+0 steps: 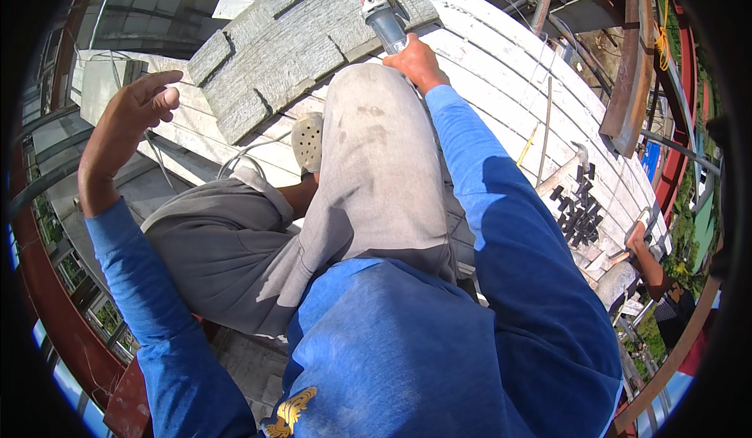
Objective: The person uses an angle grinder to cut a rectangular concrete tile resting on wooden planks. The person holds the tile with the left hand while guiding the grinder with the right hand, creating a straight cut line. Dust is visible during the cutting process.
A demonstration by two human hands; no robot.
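My right hand is closed around the rear of an angle grinder with a grey body and a thin disc. The grinder is over the right side of a grey, rough-textured panel with a stepped, shingle-like edge, its disc at the panel's far right part. Whether the disc touches the panel cannot be made out. My left hand is raised to the left of the panel, its index finger stretched out and nothing in it. Between my hands are my bent knee and a perforated clog on my foot.
Pale planks form the surface underneath. At right lie a hammer, a thin rod, a yellow stick and several black pieces. Another person's limb reaches in there. A cable loops near my clog; red steel beams run alongside.
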